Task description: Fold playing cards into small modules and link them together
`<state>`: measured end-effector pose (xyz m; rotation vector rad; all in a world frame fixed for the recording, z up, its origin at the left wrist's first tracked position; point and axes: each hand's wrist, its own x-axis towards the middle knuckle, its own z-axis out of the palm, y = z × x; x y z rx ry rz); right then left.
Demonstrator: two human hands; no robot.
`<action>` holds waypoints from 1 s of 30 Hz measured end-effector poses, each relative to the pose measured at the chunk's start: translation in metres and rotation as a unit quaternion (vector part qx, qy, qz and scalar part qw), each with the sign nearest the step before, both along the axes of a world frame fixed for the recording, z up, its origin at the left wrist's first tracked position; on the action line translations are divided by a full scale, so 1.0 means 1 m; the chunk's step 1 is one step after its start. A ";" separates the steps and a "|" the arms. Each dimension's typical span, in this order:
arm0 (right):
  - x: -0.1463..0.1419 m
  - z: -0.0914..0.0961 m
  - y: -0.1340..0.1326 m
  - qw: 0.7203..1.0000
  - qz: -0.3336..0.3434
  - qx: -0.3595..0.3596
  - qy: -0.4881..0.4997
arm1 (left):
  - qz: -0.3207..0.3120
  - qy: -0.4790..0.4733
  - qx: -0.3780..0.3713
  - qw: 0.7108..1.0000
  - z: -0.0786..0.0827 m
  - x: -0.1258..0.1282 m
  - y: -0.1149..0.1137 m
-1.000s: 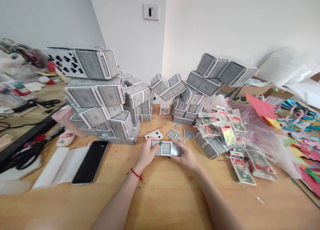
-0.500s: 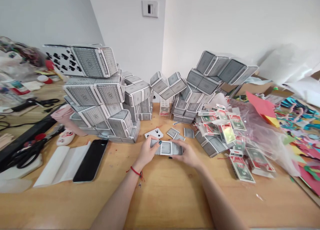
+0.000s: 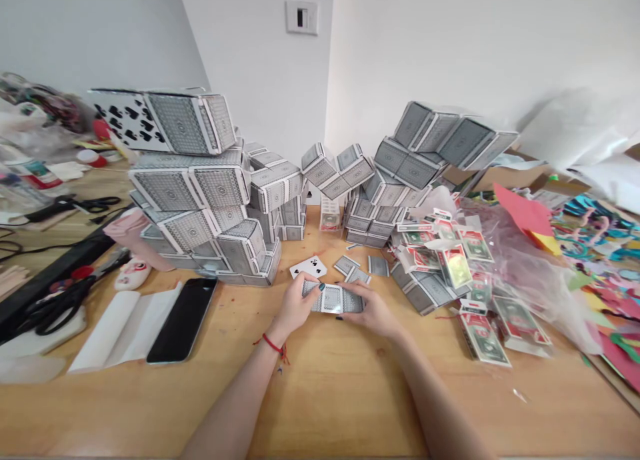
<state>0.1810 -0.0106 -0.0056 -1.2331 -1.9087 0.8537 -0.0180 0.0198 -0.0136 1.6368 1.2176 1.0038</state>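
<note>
A wooden table is seen from above, with the person's two bare arms reaching forward. Behind the hands stand two heaps of grey-backed card blocks, a tall left heap and a right heap, which meet near the wall. Just beyond the fingers lie a face-up spade card and a few loose face-down cards. A pile of red-and-green card boxes crowds the right side. On the left a black phone rests partly on white paper, with black scissors further out.

At the table's centre, the left hand and right hand each clasp one short end of a deck of cards, fingers curled over it. Its long axis runs left to right, and the grey patterned back faces up. Whether it touches the table cannot be told.
</note>
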 end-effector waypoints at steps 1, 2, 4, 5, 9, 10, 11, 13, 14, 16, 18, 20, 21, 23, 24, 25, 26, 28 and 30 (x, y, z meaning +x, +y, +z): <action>0.000 0.000 0.000 1.000 0.002 -0.003 -0.002 | -0.003 -0.001 -0.002 1.000 0.000 0.000 0.000; -0.001 0.000 0.000 1.000 0.004 -0.006 -0.003 | -0.003 -0.002 -0.003 1.000 0.000 0.001 -0.001; -0.002 0.001 0.000 1.000 0.003 -0.006 0.003 | 0.002 -0.007 -0.005 1.000 0.001 0.002 -0.001; -0.002 0.001 0.000 1.000 0.002 -0.007 0.006 | 0.004 -0.009 -0.007 1.000 0.002 0.002 -0.002; -0.005 0.000 -0.001 1.000 -0.006 -0.006 0.015 | 0.005 -0.014 -0.013 1.000 0.003 0.004 -0.004; -0.006 -0.001 -0.001 1.000 -0.007 -0.005 0.017 | 0.004 -0.013 -0.013 1.000 0.002 0.005 -0.005; -0.006 -0.001 -0.001 1.000 -0.007 -0.005 0.019 | 0.004 -0.012 -0.012 1.000 0.002 0.005 -0.005; -0.008 -0.002 -0.002 1.000 -0.005 -0.005 0.022 | 0.004 -0.012 -0.010 1.000 0.002 0.006 -0.006; -0.009 -0.002 -0.002 1.000 -0.006 -0.005 0.023 | 0.003 -0.014 -0.008 1.000 0.002 0.007 -0.006; -0.010 -0.002 -0.002 1.000 -0.009 -0.006 0.023 | -0.003 -0.021 -0.008 1.000 0.003 0.007 -0.007; -0.011 -0.001 -0.003 1.000 -0.010 -0.008 0.023 | -0.009 -0.028 -0.011 1.000 0.003 0.008 -0.007; -0.012 -0.001 -0.003 1.000 -0.009 -0.009 0.024 | -0.016 -0.030 -0.017 0.999 0.003 0.009 -0.008; -0.013 -0.002 -0.003 1.000 -0.008 -0.009 0.025 | -0.019 -0.030 -0.020 0.999 0.003 0.010 -0.009; -0.015 -0.003 -0.003 1.000 -0.009 -0.006 0.027 | -0.021 -0.027 -0.021 0.999 0.002 0.012 -0.010; -0.015 -0.004 -0.003 1.000 -0.010 -0.003 0.028 | -0.023 -0.026 -0.019 0.999 0.001 0.013 -0.011; -0.016 -0.004 -0.004 1.000 -0.011 -0.001 0.027 | -0.024 -0.024 -0.017 0.999 0.000 0.013 -0.011; -0.016 -0.005 -0.004 1.000 -0.011 0.001 0.026 | -0.024 -0.023 -0.015 0.999 -0.001 0.014 -0.012; -0.016 -0.007 -0.004 1.000 -0.010 0.004 0.021 | -0.026 -0.022 -0.013 0.999 -0.003 0.015 -0.012; -0.017 -0.008 -0.003 1.000 -0.009 0.004 0.016 | -0.028 -0.025 -0.014 0.999 -0.005 0.016 -0.013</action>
